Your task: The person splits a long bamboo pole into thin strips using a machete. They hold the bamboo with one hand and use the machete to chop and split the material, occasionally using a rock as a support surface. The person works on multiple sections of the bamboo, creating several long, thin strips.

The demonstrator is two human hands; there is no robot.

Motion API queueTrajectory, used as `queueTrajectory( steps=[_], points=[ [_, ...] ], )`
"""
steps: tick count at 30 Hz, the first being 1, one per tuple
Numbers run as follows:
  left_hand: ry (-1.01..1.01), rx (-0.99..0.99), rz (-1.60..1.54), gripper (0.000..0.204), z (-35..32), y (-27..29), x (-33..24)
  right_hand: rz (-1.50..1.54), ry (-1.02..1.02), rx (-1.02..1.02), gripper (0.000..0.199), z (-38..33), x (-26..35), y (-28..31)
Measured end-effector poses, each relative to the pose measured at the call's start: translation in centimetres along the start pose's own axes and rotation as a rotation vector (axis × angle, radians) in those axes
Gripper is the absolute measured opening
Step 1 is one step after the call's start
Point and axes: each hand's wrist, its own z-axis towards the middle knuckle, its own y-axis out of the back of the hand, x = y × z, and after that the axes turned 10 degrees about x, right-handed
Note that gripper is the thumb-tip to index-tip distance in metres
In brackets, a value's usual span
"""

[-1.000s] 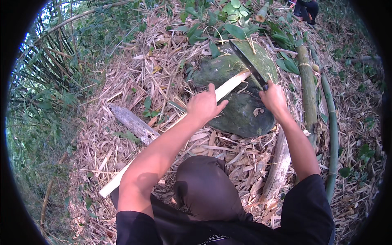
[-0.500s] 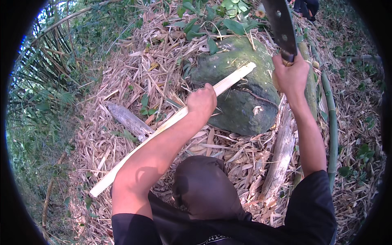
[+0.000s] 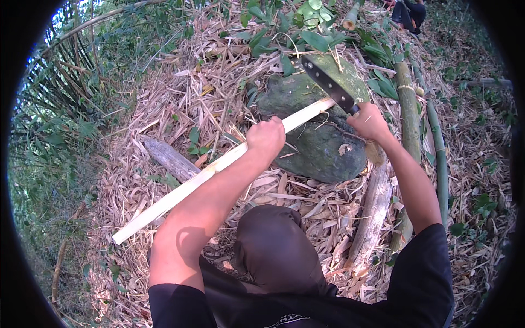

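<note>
My left hand is closed around a long pale split strip of bamboo, which slants from the lower left up to a mossy rock. The strip's far end lies over the rock. In my right hand is the handle of a machete with a dark blade that has several holes. Its blade points up and left above the rock, at the strip's far end. Whether the edge touches the strip I cannot tell.
A weathered log lies left of the rock, another piece of wood at its right. Green bamboo poles run along the right. Dry leaves cover the ground. Another person is at the far upper right.
My right hand has swung the machete down and left, from raised high to the strip's far end. The strip has shifted slightly toward the lower left, still in my left hand.
</note>
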Motion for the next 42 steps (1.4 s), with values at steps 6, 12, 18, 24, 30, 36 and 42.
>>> queueTrajectory(
  steps=[6, 12, 18, 24, 30, 36, 42],
  points=[
    [0.012, -0.03, 0.038, 0.015, -0.4, -0.7, 0.6, 0.17, 0.137, -0.412, 0.026, -4.1, 6.2, 1.7],
    [0.012, 0.004, -0.023, 0.017, 0.3, 0.1, -0.2, -0.227, -0.01, -0.252, 0.031, -0.7, 0.6, -4.0],
    [-0.161, 0.15, -0.168, 0.029, 1.1, 1.9, 2.5, 0.441, -0.096, 0.128, 0.03, 1.1, -1.8, -0.9],
    [-0.097, 0.793, -0.504, 0.045, 4.0, 2.1, 4.1, 0.571, -0.14, -0.178, 0.02, 0.0, -2.9, -2.2],
    [0.038, 0.959, -0.751, 0.043, 3.2, 4.1, 3.5, 0.137, 0.101, -0.504, 0.026, -3.8, 0.5, -0.1],
    [0.136, 0.991, -0.807, 0.039, 3.0, 4.9, 2.5, 0.164, 0.087, -0.494, 0.027, -3.1, 2.9, -1.2],
    [0.127, 1.046, -0.888, 0.035, 3.5, 4.4, 2.1, 0.392, -0.146, 0.03, 0.034, 0.1, 0.0, -1.2]
  ],
)
